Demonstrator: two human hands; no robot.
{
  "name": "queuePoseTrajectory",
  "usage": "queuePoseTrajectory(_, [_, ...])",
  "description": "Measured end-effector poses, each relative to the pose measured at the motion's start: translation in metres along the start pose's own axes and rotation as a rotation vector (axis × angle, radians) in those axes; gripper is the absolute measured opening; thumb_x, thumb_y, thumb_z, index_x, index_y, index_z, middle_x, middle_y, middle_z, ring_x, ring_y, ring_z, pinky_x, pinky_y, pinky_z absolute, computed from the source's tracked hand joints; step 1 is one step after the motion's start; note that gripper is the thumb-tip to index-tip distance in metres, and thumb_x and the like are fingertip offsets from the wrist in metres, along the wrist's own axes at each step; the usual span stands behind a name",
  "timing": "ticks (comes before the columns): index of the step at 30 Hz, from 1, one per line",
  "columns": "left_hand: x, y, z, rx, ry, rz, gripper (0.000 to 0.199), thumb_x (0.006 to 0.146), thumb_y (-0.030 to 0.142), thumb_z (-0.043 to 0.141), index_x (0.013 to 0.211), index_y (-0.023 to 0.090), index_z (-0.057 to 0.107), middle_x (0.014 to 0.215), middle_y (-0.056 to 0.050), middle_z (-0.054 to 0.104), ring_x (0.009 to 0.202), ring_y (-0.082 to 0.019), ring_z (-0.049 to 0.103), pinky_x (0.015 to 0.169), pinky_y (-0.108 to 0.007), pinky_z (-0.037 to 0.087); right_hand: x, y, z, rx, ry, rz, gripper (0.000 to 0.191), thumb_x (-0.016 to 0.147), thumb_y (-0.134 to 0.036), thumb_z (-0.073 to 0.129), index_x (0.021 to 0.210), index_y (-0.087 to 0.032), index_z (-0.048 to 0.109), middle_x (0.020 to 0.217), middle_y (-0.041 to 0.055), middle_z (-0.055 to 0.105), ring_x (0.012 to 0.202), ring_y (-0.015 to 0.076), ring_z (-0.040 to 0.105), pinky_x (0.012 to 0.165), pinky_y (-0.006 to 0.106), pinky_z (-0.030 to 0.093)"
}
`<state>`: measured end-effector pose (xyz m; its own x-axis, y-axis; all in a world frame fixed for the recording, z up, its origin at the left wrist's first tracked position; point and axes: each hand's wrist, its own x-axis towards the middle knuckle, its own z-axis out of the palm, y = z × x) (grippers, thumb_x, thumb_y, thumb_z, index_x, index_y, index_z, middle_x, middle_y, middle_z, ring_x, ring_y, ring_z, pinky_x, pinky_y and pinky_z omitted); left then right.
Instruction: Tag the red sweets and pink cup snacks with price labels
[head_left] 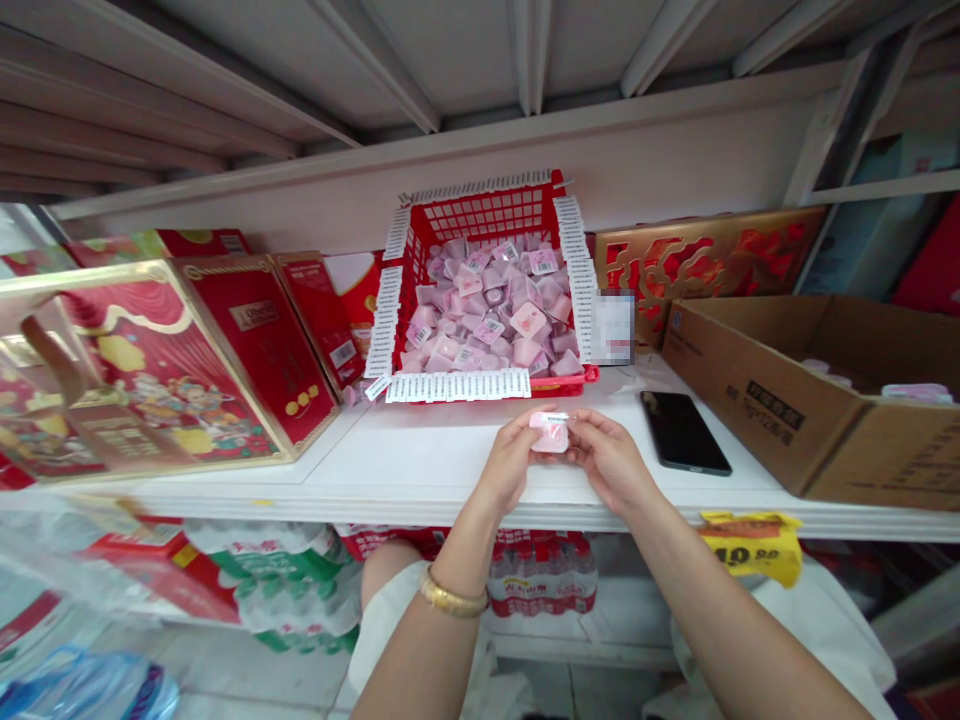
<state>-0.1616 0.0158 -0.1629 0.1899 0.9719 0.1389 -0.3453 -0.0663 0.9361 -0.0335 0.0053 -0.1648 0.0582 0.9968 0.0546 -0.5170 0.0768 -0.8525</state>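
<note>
Between my two hands, above the white shelf, is a small pink jelly cup with its lid facing me. A strip of barcode label lies along the lid's far edge. My left hand grips the cup's left side, thumb on the lid. On the right side, the fingers of my right hand pinch the cup near the label. Just beyond stands a red plastic basket heaped with similar pink cups, some with barcode labels. Strips of barcode labels hang along the basket's rim.
A black phone lies right of my hands. Beside it stands an open cardboard box with a few cups inside. Red and gold gift boxes fill the left side. A yellow price tag hangs at the shelf's front edge, above bottled drinks.
</note>
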Motion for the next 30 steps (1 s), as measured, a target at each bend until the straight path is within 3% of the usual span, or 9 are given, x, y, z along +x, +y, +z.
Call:
queuePoseTrajectory(8, [-0.002, 0.001, 0.001, 0.053, -0.004, -0.002, 0.043, 0.065, 0.022, 0.062, 0.107, 0.014, 0.070, 0.083, -0.005, 0.069, 0.067, -0.013, 0.058, 0.053, -0.021, 0.046, -0.001, -0.001, 0.004, -0.084, 0.005, -0.029, 0.037, 0.047, -0.038, 0.086, 0.067, -0.017, 0.063, 0.057, -0.0021, 0.061, 0.049, 0.0092, 0.049, 0.049, 0.022, 0.037])
queuePoseTrajectory(13, [-0.003, 0.000, 0.000, 0.032, 0.022, -0.002, 0.042, 0.071, 0.035, 0.065, 0.106, 0.012, 0.068, 0.080, -0.006, 0.068, 0.057, -0.011, 0.057, 0.046, -0.019, 0.041, -0.008, -0.002, 0.001, -0.055, 0.086, -0.142, 0.036, 0.050, -0.040, 0.085, 0.067, -0.018, 0.063, 0.059, -0.0021, 0.061, 0.053, 0.0098, 0.050, 0.052, 0.023, 0.039])
queuePoseTrajectory(16, [-0.004, 0.000, -0.001, 0.067, 0.056, 0.024, 0.039, 0.071, 0.039, 0.066, 0.101, 0.013, 0.069, 0.093, -0.008, 0.067, 0.054, -0.008, 0.056, 0.045, -0.020, 0.039, -0.020, -0.021, -0.012, -0.148, 0.133, -0.256, 0.034, 0.054, -0.041, 0.084, 0.071, -0.018, 0.064, 0.062, -0.0013, 0.061, 0.055, 0.0103, 0.052, 0.054, 0.024, 0.042])
queuePoseTrajectory(20, [-0.007, 0.008, 0.004, 0.207, 0.088, 0.124, 0.031, 0.072, 0.037, 0.066, 0.091, 0.014, 0.072, 0.088, -0.007, 0.067, 0.052, -0.007, 0.052, 0.046, -0.020, 0.037, -0.033, -0.076, -0.044, -0.290, 0.229, -0.484, 0.029, 0.059, -0.037, 0.082, 0.076, -0.019, 0.066, 0.067, -0.0002, 0.063, 0.057, 0.0105, 0.054, 0.054, 0.023, 0.044])
queuePoseTrajectory(24, [-0.004, 0.028, 0.036, 0.319, -0.035, 0.212, 0.024, 0.075, 0.031, 0.062, 0.089, 0.015, 0.073, 0.079, -0.006, 0.068, 0.053, -0.008, 0.051, 0.048, -0.020, 0.038, -0.034, -0.140, -0.077, -0.354, 0.392, -0.681, 0.025, 0.058, -0.033, 0.080, 0.074, -0.019, 0.066, 0.065, -0.0012, 0.062, 0.056, 0.0099, 0.054, 0.053, 0.022, 0.046])
queuePoseTrajectory(30, [0.016, 0.039, 0.139, 0.477, -0.473, 0.306, 0.029, 0.078, 0.025, 0.058, 0.101, 0.017, 0.073, 0.083, -0.006, 0.070, 0.057, -0.011, 0.056, 0.053, -0.022, 0.044, -0.028, -0.200, -0.121, -0.475, 0.615, -0.735, 0.023, 0.055, -0.033, 0.075, 0.068, -0.018, 0.064, 0.057, -0.0004, 0.059, 0.047, 0.0108, 0.050, 0.043, 0.022, 0.039])
